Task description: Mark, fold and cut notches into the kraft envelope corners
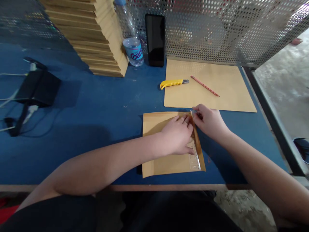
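A sheet of brown kraft paper (169, 166) lies near the front edge of the table, its left margin creased and its right margin bent upward. Along that right side runs a clear plastic ruler (194, 161). My left hand (178, 134) rests across the paper and ruler with its fingers spread, pressing down from above. At the top right corner, my right hand (209, 121) is closed, thumb and fingers pinching the raised paper edge beside the ruler's upper end. The fingertips there are partly hidden.
Behind lie flat kraft sheets (231, 87) with a red pencil (205, 86) and a yellow utility knife (172, 83). A phone (155, 42), a water bottle (135, 53) and a tall stack of folded kraft paper (96, 45) stand by the perforated metal screen (205, 32). Left is a black box with cables (40, 87).
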Motion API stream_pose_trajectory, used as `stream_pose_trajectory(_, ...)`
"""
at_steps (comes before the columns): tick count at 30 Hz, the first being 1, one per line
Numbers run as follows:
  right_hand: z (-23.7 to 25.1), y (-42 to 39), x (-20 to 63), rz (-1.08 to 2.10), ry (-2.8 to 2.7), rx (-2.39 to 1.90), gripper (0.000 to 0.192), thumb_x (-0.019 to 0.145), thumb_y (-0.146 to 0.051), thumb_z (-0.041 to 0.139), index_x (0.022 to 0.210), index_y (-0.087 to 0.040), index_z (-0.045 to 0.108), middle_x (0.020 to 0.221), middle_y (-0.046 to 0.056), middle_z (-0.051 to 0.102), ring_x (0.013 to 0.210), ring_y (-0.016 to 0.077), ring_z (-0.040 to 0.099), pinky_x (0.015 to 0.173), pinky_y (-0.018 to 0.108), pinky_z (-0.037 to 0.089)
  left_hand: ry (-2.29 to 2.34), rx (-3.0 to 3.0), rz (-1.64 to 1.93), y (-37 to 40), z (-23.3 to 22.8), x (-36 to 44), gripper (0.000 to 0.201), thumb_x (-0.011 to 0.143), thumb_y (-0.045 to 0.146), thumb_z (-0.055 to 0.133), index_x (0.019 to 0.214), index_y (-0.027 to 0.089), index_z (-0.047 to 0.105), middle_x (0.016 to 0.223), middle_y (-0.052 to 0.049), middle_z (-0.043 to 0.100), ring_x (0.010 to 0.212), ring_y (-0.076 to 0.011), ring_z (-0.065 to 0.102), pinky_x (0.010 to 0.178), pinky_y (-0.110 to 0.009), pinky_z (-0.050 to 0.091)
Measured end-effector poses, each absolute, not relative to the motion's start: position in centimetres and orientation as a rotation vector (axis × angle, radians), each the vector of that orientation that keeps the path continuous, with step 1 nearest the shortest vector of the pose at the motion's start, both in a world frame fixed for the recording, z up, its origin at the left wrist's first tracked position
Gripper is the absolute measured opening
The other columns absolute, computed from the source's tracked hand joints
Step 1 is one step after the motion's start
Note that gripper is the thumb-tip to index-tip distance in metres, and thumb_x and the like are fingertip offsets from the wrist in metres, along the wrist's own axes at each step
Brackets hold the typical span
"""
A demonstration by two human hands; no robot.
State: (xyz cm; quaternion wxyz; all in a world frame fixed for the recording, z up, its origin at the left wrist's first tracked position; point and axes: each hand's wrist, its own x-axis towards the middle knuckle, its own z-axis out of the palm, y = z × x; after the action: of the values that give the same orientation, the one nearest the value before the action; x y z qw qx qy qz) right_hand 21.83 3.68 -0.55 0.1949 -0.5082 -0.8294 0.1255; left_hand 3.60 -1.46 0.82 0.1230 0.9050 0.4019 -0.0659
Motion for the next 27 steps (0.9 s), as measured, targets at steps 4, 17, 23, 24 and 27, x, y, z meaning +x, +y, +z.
stream_pose_trajectory(4, -0.6, 4.3, 21.9, 0.331, -2.316, -1.444, 0.026, 0.093, -0.026, 0.051, 0.109, -0.018, 0.069, 0.068, 0.004, 0.070, 0.061, 0.0190, 0.064, 0.064, 0.029, 0.045, 1.168, 2.650, -0.173, -1.5, 0.5, 3.6, 0.119, 0.086, 0.085, 0.068, 0.160, -0.005, 0.044, 0.171, -0.032, 0.034, 0.163, -0.0432, 0.031, 0.133, -0.052, 0.027)
stream_pose_trajectory(17, 0.5, -2.7, 22.6, 0.374, -2.420, -1.415, 0.020, 0.096, -0.022, 0.048, 0.104, -0.018, 0.067, 0.064, 0.002, 0.066, 0.052, 0.0157, 0.058, 0.054, 0.025, 0.038, 1.170, 2.609, -0.241, -1.5, 1.4, 3.7, 0.115, 0.087, 0.068, 0.076, 0.164, -0.007, 0.035, 0.174, -0.030, 0.028, 0.166, -0.0405, 0.026, 0.136, -0.049, 0.022)
stream_pose_trajectory(23, 1.3, -8.3, 23.7, 0.446, -2.484, -1.315, 0.020, 0.103, -0.020, 0.046, 0.108, -0.016, 0.065, 0.063, -0.002, 0.064, 0.044, 0.0128, 0.056, 0.046, 0.024, 0.038, 1.167, 2.604, -0.218, -1.7, 1.3, 3.5, 0.110, 0.093, 0.067, 0.071, 0.164, -0.008, 0.033, 0.174, -0.030, 0.026, 0.166, -0.0394, 0.025, 0.137, -0.048, 0.022)
stream_pose_trajectory(24, 1.4, -9.2, 23.9, 0.459, -2.498, -1.294, 0.020, 0.104, -0.018, 0.046, 0.110, -0.016, 0.065, 0.065, -0.001, 0.066, 0.045, 0.0126, 0.057, 0.046, 0.024, 0.040, 1.169, 2.601, -0.216, -1.7, 1.2, 3.5, 0.113, 0.093, 0.070, 0.070, 0.164, -0.008, 0.033, 0.174, -0.030, 0.025, 0.166, -0.0395, 0.025, 0.137, -0.048, 0.022)
stream_pose_trajectory(27, 1.4, -11.7, 24.4, 0.426, -2.547, -1.225, 0.025, 0.105, -0.013, 0.042, 0.120, -0.012, 0.063, 0.070, 0.001, 0.069, 0.050, 0.0136, 0.064, 0.050, 0.024, 0.048, 1.175, 2.606, -0.204, -1.7, 1.1, 3.5, 0.117, 0.090, 0.076, 0.070, 0.164, -0.007, 0.034, 0.175, -0.030, 0.025, 0.166, -0.0397, 0.026, 0.137, -0.047, 0.022)
